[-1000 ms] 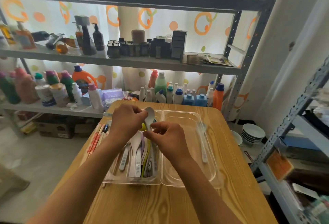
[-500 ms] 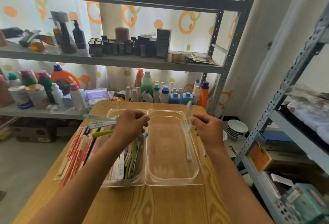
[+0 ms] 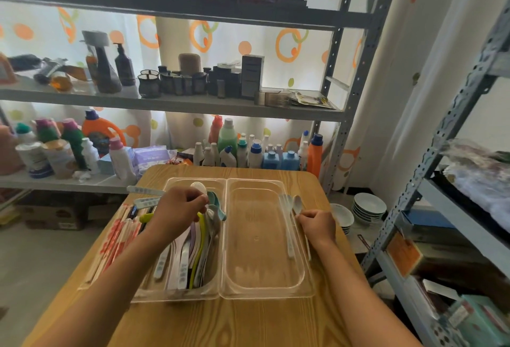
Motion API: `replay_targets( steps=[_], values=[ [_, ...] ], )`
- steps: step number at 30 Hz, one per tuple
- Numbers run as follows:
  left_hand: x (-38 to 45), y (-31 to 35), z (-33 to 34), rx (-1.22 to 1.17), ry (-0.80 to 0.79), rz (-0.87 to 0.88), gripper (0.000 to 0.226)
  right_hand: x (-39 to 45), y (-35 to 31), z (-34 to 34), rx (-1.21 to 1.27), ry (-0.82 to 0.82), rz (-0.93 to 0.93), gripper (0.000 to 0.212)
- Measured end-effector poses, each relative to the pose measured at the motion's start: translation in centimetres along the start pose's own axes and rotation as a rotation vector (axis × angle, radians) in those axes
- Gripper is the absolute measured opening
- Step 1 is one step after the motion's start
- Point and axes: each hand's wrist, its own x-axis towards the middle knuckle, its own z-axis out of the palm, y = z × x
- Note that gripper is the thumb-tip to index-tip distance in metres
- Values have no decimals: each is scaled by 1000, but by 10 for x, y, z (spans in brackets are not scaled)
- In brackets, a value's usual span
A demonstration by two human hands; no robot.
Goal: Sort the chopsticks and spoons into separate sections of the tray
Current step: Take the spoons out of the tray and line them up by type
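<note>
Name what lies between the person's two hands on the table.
In the head view, the clear tray's right section lies between the left hand and right hand; its middle is bare.

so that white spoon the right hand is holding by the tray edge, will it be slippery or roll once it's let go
The white spoon looks like thin smooth plastic, so probably light and a little slippery. The right hand pinches it by the handle. Its flat handle and bowl should stop it rolling, though it could slide down the clear tray wall.

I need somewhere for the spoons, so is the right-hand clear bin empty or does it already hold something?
Nearly empty. The right bin shows a bare clear floor, with only a spoon along its right wall, next to the right hand.
</note>
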Motion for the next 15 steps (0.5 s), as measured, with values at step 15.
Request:
replay_targets(
  steps=[15],
  values=[
    [-1, -5, 2, -57, -15, -35, 17, 15, -3, -1, 8, -274, -6, 25]
  ],
)
